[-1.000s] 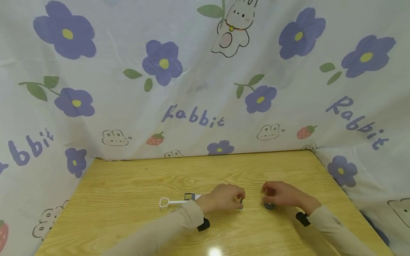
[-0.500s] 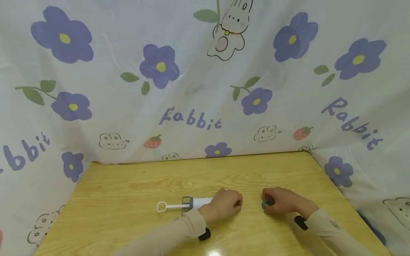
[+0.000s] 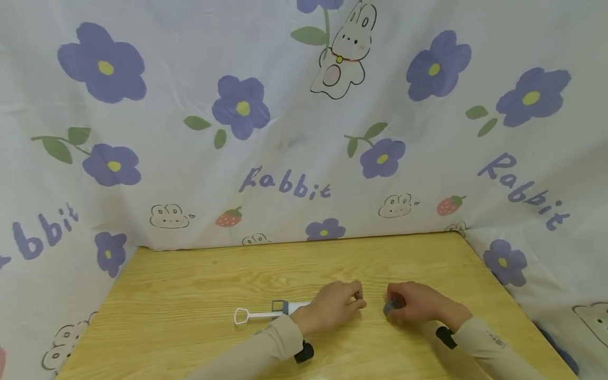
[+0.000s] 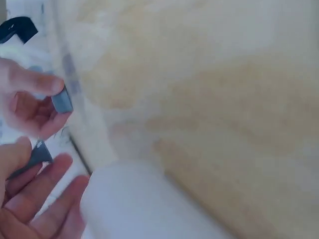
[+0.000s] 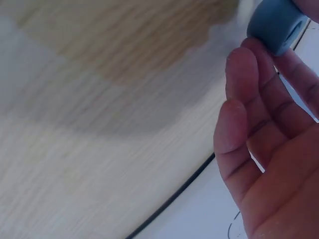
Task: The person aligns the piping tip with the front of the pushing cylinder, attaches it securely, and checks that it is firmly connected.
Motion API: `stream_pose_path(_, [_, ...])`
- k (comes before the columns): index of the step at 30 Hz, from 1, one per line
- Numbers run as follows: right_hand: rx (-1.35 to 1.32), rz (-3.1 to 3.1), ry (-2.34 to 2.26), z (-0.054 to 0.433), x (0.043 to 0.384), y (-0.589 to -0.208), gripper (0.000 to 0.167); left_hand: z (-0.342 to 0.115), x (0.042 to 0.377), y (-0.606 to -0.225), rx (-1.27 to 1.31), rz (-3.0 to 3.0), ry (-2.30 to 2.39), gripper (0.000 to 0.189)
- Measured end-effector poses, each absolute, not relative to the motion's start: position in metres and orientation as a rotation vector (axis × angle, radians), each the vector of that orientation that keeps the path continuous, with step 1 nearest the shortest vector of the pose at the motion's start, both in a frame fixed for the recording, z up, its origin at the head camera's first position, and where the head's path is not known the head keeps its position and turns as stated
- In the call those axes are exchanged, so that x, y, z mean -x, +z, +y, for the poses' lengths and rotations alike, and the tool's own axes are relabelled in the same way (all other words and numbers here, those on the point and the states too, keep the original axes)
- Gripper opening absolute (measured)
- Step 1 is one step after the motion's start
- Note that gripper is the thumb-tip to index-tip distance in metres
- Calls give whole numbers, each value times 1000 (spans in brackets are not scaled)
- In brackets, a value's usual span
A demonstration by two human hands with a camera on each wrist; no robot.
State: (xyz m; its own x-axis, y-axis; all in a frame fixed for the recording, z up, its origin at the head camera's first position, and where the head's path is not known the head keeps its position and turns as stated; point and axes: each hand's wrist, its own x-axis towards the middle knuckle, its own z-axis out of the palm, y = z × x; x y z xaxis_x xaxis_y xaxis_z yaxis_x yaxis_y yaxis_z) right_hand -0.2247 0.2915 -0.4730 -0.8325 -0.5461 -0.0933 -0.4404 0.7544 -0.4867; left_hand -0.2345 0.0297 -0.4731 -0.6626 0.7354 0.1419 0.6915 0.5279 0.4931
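Note:
My left hand (image 3: 330, 309) pinches a small dark grey-blue piece (image 4: 34, 159) between thumb and fingers; its exact kind is hard to tell. Opposite it, a short gap away, my right hand (image 3: 418, 303) holds a round grey-blue cap (image 5: 274, 25) with a hollow in its face, pinched at the fingertips. Beneath the left forearm and hand lies a large syringe-like tool on the table: white barrel (image 4: 142, 201), grey collar (image 3: 280, 309), white plunger with a loop handle (image 3: 241, 316). The left hand hides the barrel's right end.
The wood-grain table (image 3: 199, 279) stretches around both hands. A white cloth (image 3: 285, 132) printed with flowers and rabbits hangs along its back edge and both sides. Each wrist carries a black strap (image 3: 304, 351).
The left hand has turned slightly, so its dark piece shows more at the fingertips. In the right hand the cap now sits tilted differently. The tool stays on the table.

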Motion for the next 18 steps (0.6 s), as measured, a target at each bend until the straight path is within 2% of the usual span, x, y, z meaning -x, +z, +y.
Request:
stream_pose_path(7, [869,2801,-718,275,233,-469,20,12,244,-455,-1157,2672,950,11])
stream_pose_path(18, [876,2796,-970,253,242,-467,23,-7,245,-456,-1147,2961,548,18])
